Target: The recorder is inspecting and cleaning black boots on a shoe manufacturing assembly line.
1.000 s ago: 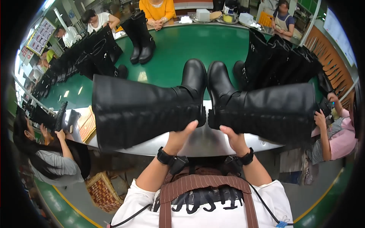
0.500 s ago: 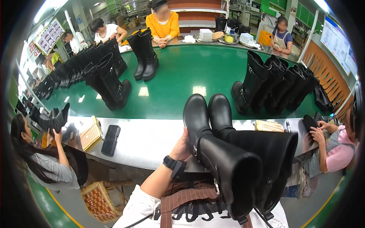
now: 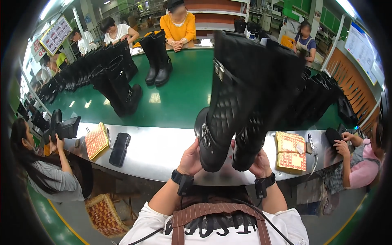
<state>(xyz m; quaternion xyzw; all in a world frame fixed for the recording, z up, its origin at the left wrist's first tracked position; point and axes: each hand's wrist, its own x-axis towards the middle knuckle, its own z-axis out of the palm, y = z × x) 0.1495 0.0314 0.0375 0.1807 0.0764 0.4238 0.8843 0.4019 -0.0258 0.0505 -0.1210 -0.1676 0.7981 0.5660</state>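
Clearly, the left hand (image 3: pixel 190 158) gripped a first boot (image 3: pixel 228 94) and the right hand (image 3: pixel 259 164) a second boot (image 3: pixel 250 130)

Both boots were black and tall, their shafts rising above the hands and leaning rightward. The first boot showed a panel of stitched diamonds (image 3: pixel 224 113), a silvery buckle (image 3: pixel 219 68) high on the shaft and a strap with metal fittings (image 3: pixel 205 136) at the ankle. Similar stitching marked the second boot, which the first partly covered; its upper shaft looked dim and blurred.

As for writing, dark lettering (image 3: pixel 204 232) crossed the white shirt (image 3: pixel 151 222) below the hands, partly hidden by a brown striped apron (image 3: pixel 218 211). Yellow sheets (image 3: pixel 96 141) with rows of red round marks lay well left of the left hand, past a black phone (image 3: pixel 120 150); a similar stack (image 3: pixel 290 150) lay to the right of the right hand.

The left hand's fingers wrapped the heel and side of the first boot. The right hand grasped the second boot near its heel, some fingers hidden behind it. Both feet sat between the palms, in front of the metal table edge (image 3: pixel 157 147); whether they touched it could not be told.
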